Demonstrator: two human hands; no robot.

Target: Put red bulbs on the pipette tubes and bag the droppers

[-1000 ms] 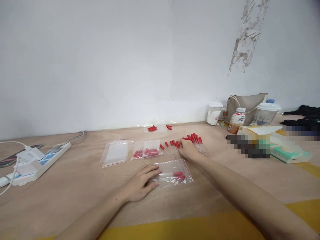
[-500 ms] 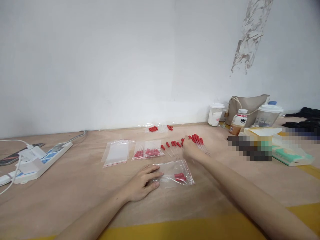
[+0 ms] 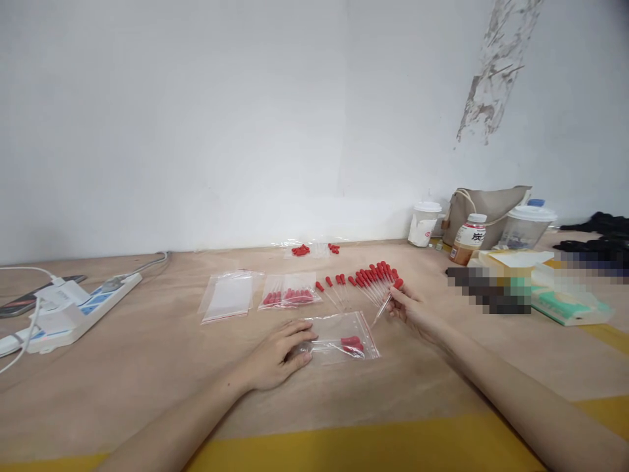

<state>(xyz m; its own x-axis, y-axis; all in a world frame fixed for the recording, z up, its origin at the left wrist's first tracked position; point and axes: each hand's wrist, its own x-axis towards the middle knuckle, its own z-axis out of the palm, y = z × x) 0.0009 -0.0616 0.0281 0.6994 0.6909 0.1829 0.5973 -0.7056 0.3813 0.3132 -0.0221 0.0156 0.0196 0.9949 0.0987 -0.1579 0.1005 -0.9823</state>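
Note:
A clear zip bag (image 3: 327, 328) lies flat on the table, its red-edged end to the right. Inside it are glass droppers with red rubber bulbs (image 3: 351, 342). My left hand (image 3: 278, 351) rests on the bag's left end, fingers stretched out and thumb apart. Between the fingertips of my right hand (image 3: 410, 311) is a single dropper (image 3: 386, 306), held near its red bulb, its glass tip slanting down-left towards the bag's right end. Just behind is a fanned row of loose droppers (image 3: 366, 278). A few more loose droppers (image 3: 330, 282) lie to its left.
Filled bags of droppers (image 3: 289, 295) and a stack of flat clear bags (image 3: 228, 295) lie to the left. Loose red bulbs (image 3: 301, 250) sit by the wall. A power strip (image 3: 93, 305) is far left; a bottle (image 3: 468, 239), cup (image 3: 425, 223) and tissue pack (image 3: 570, 303) are right.
My right hand has drawn back to the right from the loose droppers, bringing one dropper out in its fingers. My left hand has stayed on the bag.

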